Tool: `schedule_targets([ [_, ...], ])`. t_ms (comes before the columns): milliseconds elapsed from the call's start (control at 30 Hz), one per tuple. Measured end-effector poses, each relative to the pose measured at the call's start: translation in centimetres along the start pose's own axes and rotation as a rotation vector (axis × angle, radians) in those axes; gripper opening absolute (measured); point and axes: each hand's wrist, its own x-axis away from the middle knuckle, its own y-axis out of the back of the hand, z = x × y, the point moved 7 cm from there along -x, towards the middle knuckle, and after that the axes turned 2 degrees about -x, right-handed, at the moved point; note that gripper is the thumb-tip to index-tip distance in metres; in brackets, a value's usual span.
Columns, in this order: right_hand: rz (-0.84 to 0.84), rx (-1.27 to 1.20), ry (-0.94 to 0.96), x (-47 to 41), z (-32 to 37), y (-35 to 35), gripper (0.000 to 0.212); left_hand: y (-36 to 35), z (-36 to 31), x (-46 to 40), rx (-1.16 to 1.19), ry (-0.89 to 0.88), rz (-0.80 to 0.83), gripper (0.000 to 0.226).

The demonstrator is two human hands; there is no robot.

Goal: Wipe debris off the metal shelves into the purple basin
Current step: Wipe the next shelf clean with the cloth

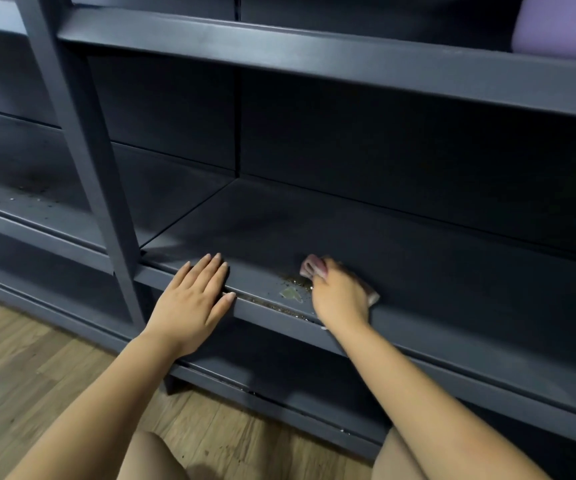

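A dark grey metal shelf (314, 223) fills the view. My right hand (340, 296) grips a pink cloth (312, 266) and presses it on the shelf near the front edge. Just left of it lies a small pile of brown crumbs and a pale scrap of debris (291, 293). My left hand (195, 299) rests flat on the shelf's front lip, fingers straight, left of the debris. A piece of the purple basin (563, 26) shows on the upper shelf at the top right corner.
A grey upright post (82, 133) stands left of my left hand. Beyond it, the neighbouring shelf (27, 199) carries scattered specks. Lower shelves run beneath, and a wooden floor (37, 358) lies below. My knees show at the bottom edge.
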Motion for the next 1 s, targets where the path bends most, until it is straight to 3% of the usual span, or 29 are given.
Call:
schedule_targets([
  [233,0.172,-0.2,0.003,-0.7,6.5,-4.1,0.025,0.3,0.0,-0.1,0.029,0.039,0.036,0.101],
  [367,0.282,-0.761,-0.15,-1.5,6.0,-2.5,0.027,0.8,0.6,0.1,0.08,0.048,0.079,0.101],
  [433,0.259,-0.966,-0.24,-2.3,5.1,-1.2,0.024,1.0,1.6,0.1,0.096,0.075,0.062,0.102],
  [467,0.241,-0.965,-0.251,-2.7,4.6,-0.6,0.019,0.9,2.0,0.1,0.096,0.09,0.054,0.103],
  [600,0.229,-0.511,-0.133,-4.5,2.5,-1.1,0.016,0.2,2.4,0.2,0.102,0.137,0.059,0.111],
  [1000,0.436,-0.388,0.136,-1.8,5.3,-4.1,0.019,0.1,2.3,0.0,0.105,0.156,0.116,0.122],
])
